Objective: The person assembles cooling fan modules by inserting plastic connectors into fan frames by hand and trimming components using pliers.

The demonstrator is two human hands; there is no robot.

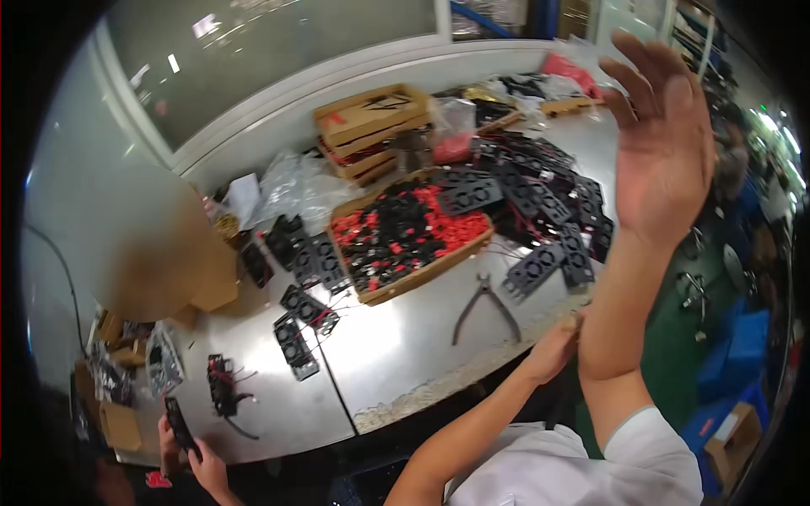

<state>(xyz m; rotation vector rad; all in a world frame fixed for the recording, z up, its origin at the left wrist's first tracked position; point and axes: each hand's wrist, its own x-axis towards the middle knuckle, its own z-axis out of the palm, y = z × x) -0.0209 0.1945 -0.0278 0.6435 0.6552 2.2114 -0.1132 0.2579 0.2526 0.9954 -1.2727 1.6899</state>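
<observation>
My right hand (666, 160) is raised at the upper right, palm showing, its fingers apart and slightly bent, with nothing in it. My left hand (555, 350) is against my right forearm near the elbow, and its fingers are mostly hidden. Left of it, pliers (483, 310) lie with handles spread on the metal table (430, 337). Black twin-fan units (536, 268) with red and black wires are piled beyond the pliers. A cardboard tray (405, 288) holds many small red and black parts.
At the lower left, a co-worker's hands (207, 468) hold a black unit (180, 426). More fan units (295, 346) lie mid-table. Stacked cardboard trays (371, 118) and plastic bags (308, 190) stand along the wall. Blue bins (742, 346) are on the green floor at right.
</observation>
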